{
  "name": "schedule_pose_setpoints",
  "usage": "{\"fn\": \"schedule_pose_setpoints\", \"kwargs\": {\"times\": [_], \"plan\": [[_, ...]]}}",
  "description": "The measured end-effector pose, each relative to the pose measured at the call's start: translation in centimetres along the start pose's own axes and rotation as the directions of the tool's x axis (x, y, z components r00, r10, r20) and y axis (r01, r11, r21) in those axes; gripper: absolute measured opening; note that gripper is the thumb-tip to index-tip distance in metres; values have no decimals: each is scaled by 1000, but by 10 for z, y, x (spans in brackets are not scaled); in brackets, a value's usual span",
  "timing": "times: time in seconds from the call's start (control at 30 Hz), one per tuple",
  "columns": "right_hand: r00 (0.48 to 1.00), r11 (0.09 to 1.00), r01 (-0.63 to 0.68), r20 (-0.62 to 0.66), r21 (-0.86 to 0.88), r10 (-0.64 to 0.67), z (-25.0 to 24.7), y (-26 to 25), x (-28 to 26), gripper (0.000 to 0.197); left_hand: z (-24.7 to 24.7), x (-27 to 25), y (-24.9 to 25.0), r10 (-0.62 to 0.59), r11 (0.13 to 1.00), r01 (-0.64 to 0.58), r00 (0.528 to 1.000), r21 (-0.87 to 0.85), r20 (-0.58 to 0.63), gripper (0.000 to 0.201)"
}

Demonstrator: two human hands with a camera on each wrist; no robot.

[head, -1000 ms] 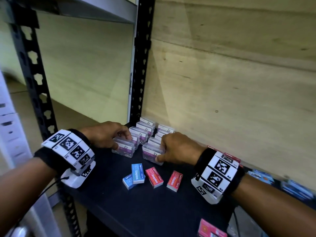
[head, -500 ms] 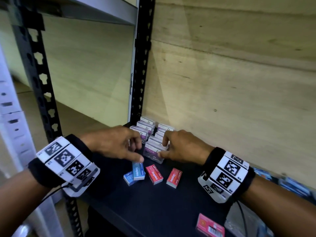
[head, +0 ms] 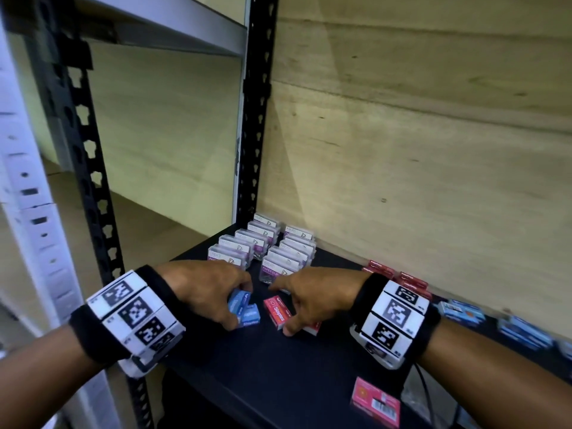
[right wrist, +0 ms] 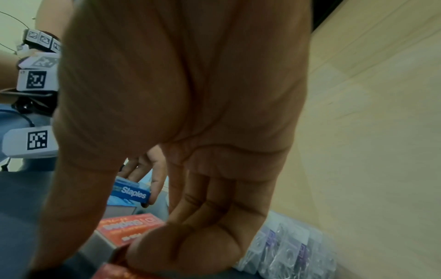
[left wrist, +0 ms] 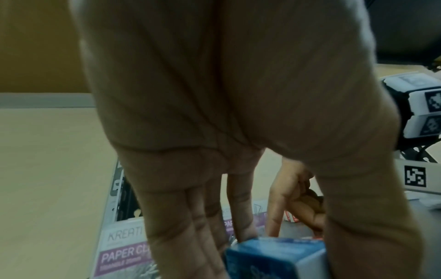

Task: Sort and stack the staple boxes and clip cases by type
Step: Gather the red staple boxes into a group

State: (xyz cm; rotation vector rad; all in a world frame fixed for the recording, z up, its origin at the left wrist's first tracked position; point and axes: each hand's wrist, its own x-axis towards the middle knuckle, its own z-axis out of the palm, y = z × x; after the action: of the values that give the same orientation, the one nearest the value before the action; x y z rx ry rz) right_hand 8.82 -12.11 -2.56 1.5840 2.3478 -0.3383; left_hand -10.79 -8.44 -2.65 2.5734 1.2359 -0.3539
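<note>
Clear paper-clip cases (head: 238,247) stand in two rows at the back left of the black shelf (head: 278,373), the right row (head: 291,253) beside them. My left hand (head: 237,307) pinches a blue staple box (head: 240,300) between fingers and thumb and tilts it over a second blue box (head: 251,315). In the left wrist view the blue box (left wrist: 274,258) sits at my fingertips, before a clip case (left wrist: 124,251). My right hand (head: 298,326) curls round a red staple box (head: 312,329); another red box (head: 276,311) lies just left of the thumb. The right wrist view shows the red box (right wrist: 128,228) and the blue box (right wrist: 132,192).
More red staple boxes (head: 405,281) and blue ones (head: 464,314) line the plywood back wall to the right. A pink-red box (head: 374,402) lies near the shelf's front edge. Black rack posts (head: 257,119) stand at the left, with an upper shelf overhead.
Both hands have left the clip cases and come forward to the loose staple boxes. The left has taken hold of a blue box, the right of a red one.
</note>
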Motion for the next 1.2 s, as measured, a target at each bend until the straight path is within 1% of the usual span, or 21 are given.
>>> {"fn": "schedule_pose_setpoints", "kwargs": {"times": [0.13,0.23,0.33,0.4,0.5,0.63,0.77,0.93,1.1,1.2], "plan": [[1000,1000,-21,18,-10,21,3,-3,5,72,5,-1,2,4,1000,-4,1000,11,13,72],[1000,1000,-18,-23,-20,18,2,-4,3,65,9,2,3,23,1000,-23,1000,9,-22,60],[999,1000,-17,-50,-9,17,-4,0,-6,63,9,4,1,48,999,-48,998,-16,-29,50],[998,999,-27,-56,20,28,-8,8,-15,62,8,5,0,65,997,-66,997,-47,-29,48],[994,995,-75,-70,69,80,-9,27,-32,58,2,7,6,113,989,-117,993,-92,-45,46],[976,967,-200,-53,158,211,-8,62,-59,61,-10,17,36,217,971,-227,970,-81,-109,46],[951,930,-297,-21,216,308,1,93,-87,63,-13,39,79,333,940,-339,937,-43,-110,47],[945,927,-322,0,190,328,14,114,-113,62,-14,71,123,401,916,-399,911,36,-94,53],[945,936,-326,9,129,328,25,126,-124,63,-15,96,146,387,920,-380,920,91,-69,59],[948,939,-319,29,131,318,30,129,-130,62,-15,103,148,387,920,-382,921,90,-38,56]]}}
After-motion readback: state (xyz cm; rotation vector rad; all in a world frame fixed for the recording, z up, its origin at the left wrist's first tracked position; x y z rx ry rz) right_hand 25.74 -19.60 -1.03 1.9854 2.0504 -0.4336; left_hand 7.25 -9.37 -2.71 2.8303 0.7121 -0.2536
